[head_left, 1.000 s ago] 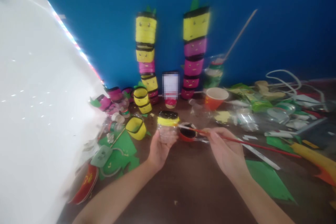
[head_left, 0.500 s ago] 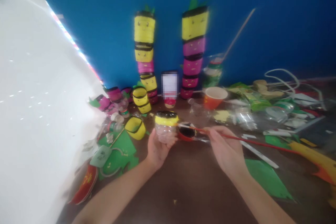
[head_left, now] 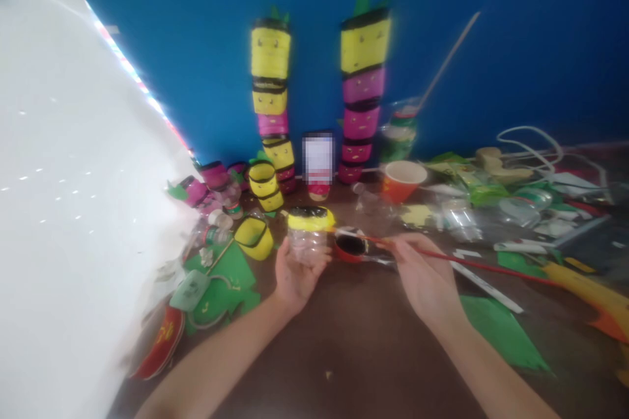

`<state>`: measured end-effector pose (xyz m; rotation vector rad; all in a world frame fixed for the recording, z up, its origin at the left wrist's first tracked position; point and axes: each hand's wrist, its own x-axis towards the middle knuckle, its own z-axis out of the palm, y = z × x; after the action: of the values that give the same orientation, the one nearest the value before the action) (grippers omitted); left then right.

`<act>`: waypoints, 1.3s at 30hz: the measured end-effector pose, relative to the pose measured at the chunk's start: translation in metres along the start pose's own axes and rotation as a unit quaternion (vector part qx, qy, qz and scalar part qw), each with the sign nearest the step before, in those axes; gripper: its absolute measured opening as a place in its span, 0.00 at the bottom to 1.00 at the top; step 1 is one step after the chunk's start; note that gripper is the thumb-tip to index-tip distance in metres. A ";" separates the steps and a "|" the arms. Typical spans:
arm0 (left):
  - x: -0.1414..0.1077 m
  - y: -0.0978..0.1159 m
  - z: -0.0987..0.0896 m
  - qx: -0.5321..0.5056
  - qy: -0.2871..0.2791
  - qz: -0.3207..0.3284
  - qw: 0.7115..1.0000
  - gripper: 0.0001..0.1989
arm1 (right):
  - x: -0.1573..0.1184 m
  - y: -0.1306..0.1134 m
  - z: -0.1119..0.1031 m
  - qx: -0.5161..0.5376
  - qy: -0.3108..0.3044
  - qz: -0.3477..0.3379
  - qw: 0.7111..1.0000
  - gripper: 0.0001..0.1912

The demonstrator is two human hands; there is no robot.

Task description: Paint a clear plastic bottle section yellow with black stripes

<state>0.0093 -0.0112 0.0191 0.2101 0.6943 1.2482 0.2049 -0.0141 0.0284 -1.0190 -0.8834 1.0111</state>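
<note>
My left hand (head_left: pixel 301 281) is closed around a cut clear plastic bottle piece (head_left: pixel 308 245), holding it upright. Its rim is black, with a yellow painted band just below; the lower wall is bare and see-through. Between the fingers of my right hand (head_left: pixel 425 275) is a long red-handled paintbrush (head_left: pixel 466 260). The brush tip meets the right side of the yellow band. Behind the brush stands a small red cup of dark paint (head_left: pixel 350 246). Blur hides the fine detail of the bristles.
Two stacks of painted cups, one mostly yellow (head_left: pixel 270 55) and one mostly pink (head_left: pixel 361 124), stand by the blue wall. A phone (head_left: pixel 318 158) is between them. Right are a paper cup (head_left: pixel 403 182) and clear bottles; left are green paper (head_left: pixel 233 285) and a yellow cup (head_left: pixel 253 239).
The yellow band reaches slightly lower and looks fuller on the bottle piece, which has turned or shifted a little to the left. Both hands keep their holds.
</note>
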 end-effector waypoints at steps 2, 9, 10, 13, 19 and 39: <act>0.000 0.000 0.000 -0.001 -0.007 0.003 1.000 0.26 | -0.002 -0.001 0.002 0.016 -0.021 0.007 1.000 0.14; -0.001 -0.001 0.000 -0.002 -0.013 -0.004 1.000 0.25 | -0.003 0.003 0.003 -0.029 -0.003 0.007 1.000 0.16; -0.001 -0.001 0.000 -0.004 -0.007 -0.005 1.000 0.25 | -0.001 0.003 0.002 -0.028 0.002 -0.002 1.000 0.15; -0.001 0.000 0.002 -0.008 0.007 -0.005 1.000 0.24 | 0.001 0.000 0.002 0.000 -0.004 -0.010 1.000 0.14; -0.004 -0.001 0.005 -0.018 -0.001 0.013 1.000 0.19 | -0.009 0.001 0.004 -0.010 -0.040 0.010 0.999 0.14; -0.003 -0.005 0.002 -0.014 -0.048 0.063 0.997 0.11 | -0.007 0.005 -0.009 -0.099 -0.028 -0.058 0.993 0.11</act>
<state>0.0140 -0.0154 0.0195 0.2927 0.5871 1.3580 0.2105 -0.0222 0.0204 -1.0966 -1.0942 0.8702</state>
